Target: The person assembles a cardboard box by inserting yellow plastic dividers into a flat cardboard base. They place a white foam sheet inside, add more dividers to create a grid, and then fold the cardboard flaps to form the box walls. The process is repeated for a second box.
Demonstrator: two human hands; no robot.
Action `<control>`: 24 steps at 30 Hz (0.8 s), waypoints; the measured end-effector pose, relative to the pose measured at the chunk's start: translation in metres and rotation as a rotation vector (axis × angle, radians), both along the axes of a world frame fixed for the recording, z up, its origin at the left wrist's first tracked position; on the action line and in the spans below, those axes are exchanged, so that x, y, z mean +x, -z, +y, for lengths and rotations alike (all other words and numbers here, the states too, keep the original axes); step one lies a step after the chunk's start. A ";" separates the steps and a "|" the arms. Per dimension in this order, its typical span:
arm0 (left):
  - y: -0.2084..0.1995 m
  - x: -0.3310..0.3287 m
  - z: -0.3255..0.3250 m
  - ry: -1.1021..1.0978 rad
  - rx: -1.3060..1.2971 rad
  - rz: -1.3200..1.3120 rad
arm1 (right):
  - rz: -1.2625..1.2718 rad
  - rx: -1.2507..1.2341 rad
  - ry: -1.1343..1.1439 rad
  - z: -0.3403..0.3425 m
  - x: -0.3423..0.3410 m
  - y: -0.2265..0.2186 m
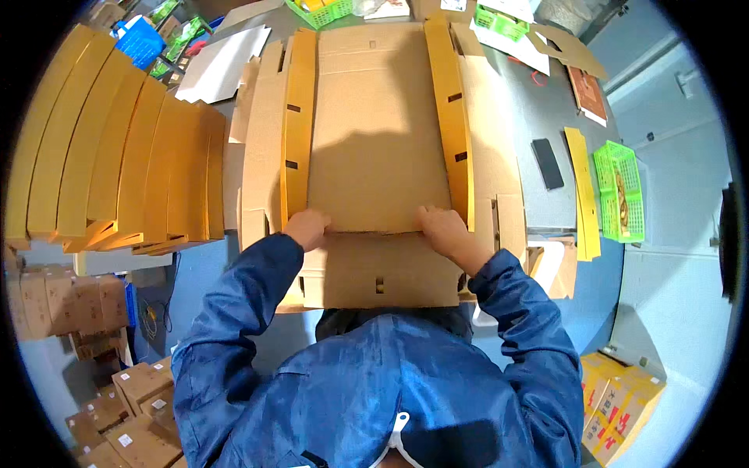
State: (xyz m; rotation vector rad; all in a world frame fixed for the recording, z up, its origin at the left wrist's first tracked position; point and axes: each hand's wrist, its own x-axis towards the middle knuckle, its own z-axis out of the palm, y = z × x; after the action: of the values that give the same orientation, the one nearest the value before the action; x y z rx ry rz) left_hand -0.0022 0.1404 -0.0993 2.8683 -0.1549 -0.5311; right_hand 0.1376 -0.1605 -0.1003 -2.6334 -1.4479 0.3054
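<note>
A cardboard carton blank [378, 171] is lying in front of the person on the grey worktable [538, 117], partly formed. Its left side wall [296, 140] and right side wall [452, 132], both yellow outside, are standing up from the base, while the near flap [374, 269] is lying folded out toward the person, so that end apparently remains to be closed. The far flap [370, 47] also seems to be lying low. The left hand [308, 228] and right hand [441, 228] are resting at the two ends of the near crease, fingers curled over it; whether they are pinching or only pressing, one cannot tell.

The carton is holding nothing. To its left, a row of yellow cartons [148, 156] is standing packed together, seemingly formed already. On the right, a green basket [637, 195] is holding brownish pieces [622, 203], and beyond the blank another green basket [331, 14] is holding something yellow. Brown boxes [148, 390] are sitting at lower left, their contents hidden.
</note>
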 end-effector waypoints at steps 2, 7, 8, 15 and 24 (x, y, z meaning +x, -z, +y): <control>-0.008 -0.008 0.001 -0.113 -0.138 -0.123 | 0.159 0.260 -0.015 -0.016 0.013 -0.008; -0.006 -0.012 -0.006 -0.025 -0.111 -0.176 | 0.269 0.427 0.269 -0.030 0.028 -0.022; -0.005 -0.010 -0.011 0.016 -0.106 -0.197 | 0.203 0.368 0.169 -0.026 0.026 -0.020; -0.014 0.000 -0.031 -0.039 -0.074 -0.158 | 0.224 0.253 -0.116 0.026 -0.008 -0.016; -0.012 0.006 -0.029 -0.026 -0.121 -0.153 | 0.286 0.456 -0.359 0.021 -0.007 -0.056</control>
State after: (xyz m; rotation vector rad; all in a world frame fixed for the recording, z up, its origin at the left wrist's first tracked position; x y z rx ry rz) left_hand 0.0038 0.1118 -0.0872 2.7870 -0.1686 -0.2867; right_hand 0.1311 -0.1395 -0.0442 -1.8910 -1.6474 0.3213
